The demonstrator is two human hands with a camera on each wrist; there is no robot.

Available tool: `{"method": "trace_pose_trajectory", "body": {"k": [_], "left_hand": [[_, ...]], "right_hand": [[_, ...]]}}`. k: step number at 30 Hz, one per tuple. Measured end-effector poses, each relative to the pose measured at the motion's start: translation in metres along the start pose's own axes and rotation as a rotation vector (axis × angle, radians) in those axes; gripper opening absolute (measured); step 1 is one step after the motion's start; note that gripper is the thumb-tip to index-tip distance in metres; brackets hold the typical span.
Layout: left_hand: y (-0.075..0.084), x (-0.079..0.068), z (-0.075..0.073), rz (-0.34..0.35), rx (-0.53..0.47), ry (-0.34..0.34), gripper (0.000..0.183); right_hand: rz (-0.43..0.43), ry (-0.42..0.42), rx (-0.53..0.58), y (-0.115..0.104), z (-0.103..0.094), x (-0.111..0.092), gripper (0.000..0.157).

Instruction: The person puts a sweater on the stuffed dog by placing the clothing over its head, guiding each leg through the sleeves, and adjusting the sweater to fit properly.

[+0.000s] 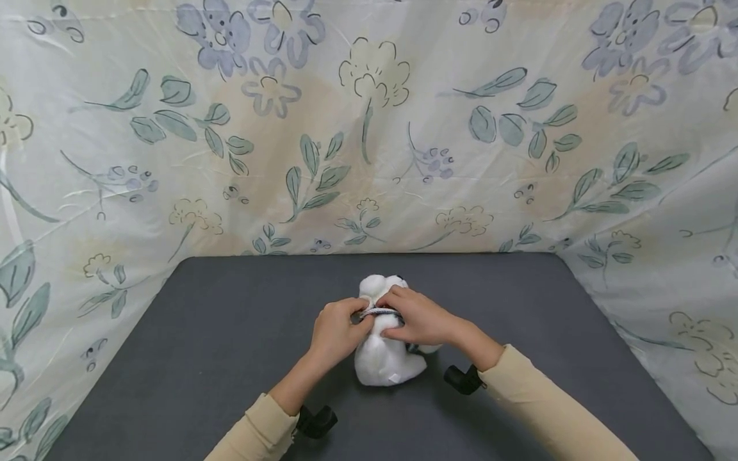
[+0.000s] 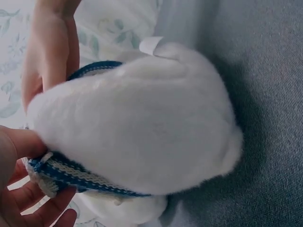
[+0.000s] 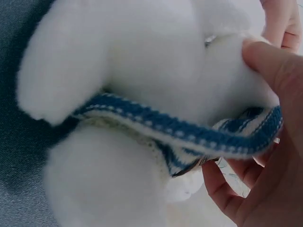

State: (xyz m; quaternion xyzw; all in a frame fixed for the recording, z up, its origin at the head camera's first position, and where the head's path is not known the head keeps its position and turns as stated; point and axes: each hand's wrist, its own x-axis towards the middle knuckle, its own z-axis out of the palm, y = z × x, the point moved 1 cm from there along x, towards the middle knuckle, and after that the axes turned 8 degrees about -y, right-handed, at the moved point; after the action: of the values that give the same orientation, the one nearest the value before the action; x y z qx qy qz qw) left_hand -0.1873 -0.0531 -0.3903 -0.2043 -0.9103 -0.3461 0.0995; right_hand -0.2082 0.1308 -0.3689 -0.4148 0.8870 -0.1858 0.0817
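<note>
A white plush toy [image 1: 383, 355] sits upright on the dark table, its back towards the head camera. Around its upper body runs a blue-and-white knitted garment [image 3: 180, 130], bunched into a band below the head. My left hand [image 1: 339, 330] grips the band at the toy's left side, thumb near the plush and fingers behind the knit [image 2: 71, 175]. On the other side my right hand [image 1: 423, 317] holds the garment, its thumb [image 3: 265, 54] against the white fur and its fingers under the knit. The toy's front is mostly hidden in the head view.
A small white tag [image 2: 150, 46] sticks out from the plush. The dark grey tabletop [image 1: 230, 346] surrounds the toy. Behind it and at both sides hangs a flowered cloth [image 1: 369, 192]. Black wrist mounts [image 1: 316, 421] sit under the forearms.
</note>
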Motion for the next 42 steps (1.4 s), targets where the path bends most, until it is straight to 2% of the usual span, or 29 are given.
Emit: {"method": "trace_pose_trajectory", "body": {"k": [3, 8, 15, 20, 26, 30, 36, 42], "left_hand": [[0.004, -0.001, -0.001, 0.003, -0.004, -0.001, 0.017], [0.011, -0.004, -0.003, 0.023, 0.063, 0.018, 0.005], [0.019, -0.008, -0.003, 0.014, 0.116, 0.052, 0.003], [0.022, -0.01, -0.003, 0.019, 0.152, 0.087, 0.004], [0.026, -0.011, -0.003, 0.064, 0.176, 0.099, 0.009], [0.025, -0.01, -0.001, 0.048, 0.152, 0.097, 0.009], [0.025, -0.01, -0.001, 0.076, 0.148, 0.095, 0.008], [0.023, -0.009, -0.006, 0.065, 0.175, 0.078, 0.01]], "right_hand": [[0.029, -0.001, -0.021, 0.0, 0.001, 0.003, 0.033], [0.124, 0.024, -0.03, -0.001, 0.002, 0.006, 0.025], [0.232, 0.056, -0.047, -0.007, 0.004, 0.012, 0.018], [0.275, 0.085, -0.095, -0.009, 0.005, 0.016, 0.018], [0.308, 0.13, -0.138, -0.008, 0.005, 0.018, 0.024], [0.272, 0.141, -0.112, -0.005, 0.008, 0.016, 0.024], [0.134, 0.161, -0.095, 0.0, 0.01, 0.008, 0.023], [0.009, 0.147, -0.07, 0.005, 0.006, 0.001, 0.023]]}}
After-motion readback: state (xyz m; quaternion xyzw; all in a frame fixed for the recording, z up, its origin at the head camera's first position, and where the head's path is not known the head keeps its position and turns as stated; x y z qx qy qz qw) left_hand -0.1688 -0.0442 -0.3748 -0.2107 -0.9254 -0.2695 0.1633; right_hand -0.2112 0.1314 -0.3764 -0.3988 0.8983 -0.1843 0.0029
